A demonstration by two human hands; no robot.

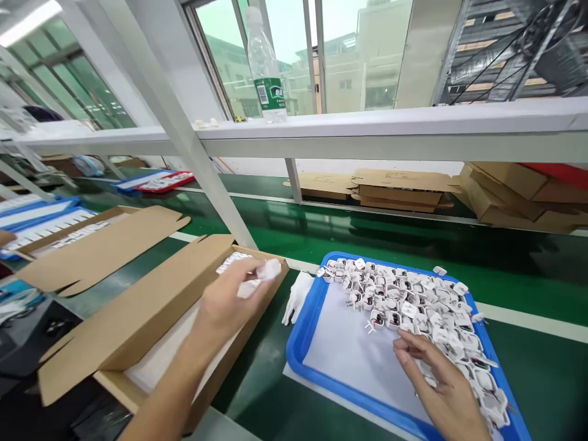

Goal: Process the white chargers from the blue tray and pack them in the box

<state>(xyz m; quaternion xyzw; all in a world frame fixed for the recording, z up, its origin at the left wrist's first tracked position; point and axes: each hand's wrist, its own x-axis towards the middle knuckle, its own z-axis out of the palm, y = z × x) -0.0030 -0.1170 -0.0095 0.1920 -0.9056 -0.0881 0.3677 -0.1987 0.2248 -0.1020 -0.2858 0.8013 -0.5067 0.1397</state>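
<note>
My left hand (229, 300) is over the far end of a long open cardboard box (248, 337), pinching a small white plastic part (269, 269) between thumb and fingertips. White parts (234, 260) lie in the far end of that box, and a white sheet covers its bottom. To the right, a blue tray (298, 349) lined with white holds many small white housings (432, 300) with dark and red bits inside. My right hand (436, 380) hovers over the tray's near right area, fingers slightly bent and apart, with nothing visible between them.
A white glove (298, 294) lies between box and tray. A slanted metal post (184, 122) rises behind the box. Above runs a shelf (367, 125) with a plastic bottle (266, 67). Beyond the green belt (321, 226) are flattened cartons (399, 187); another open box (105, 245) stands left.
</note>
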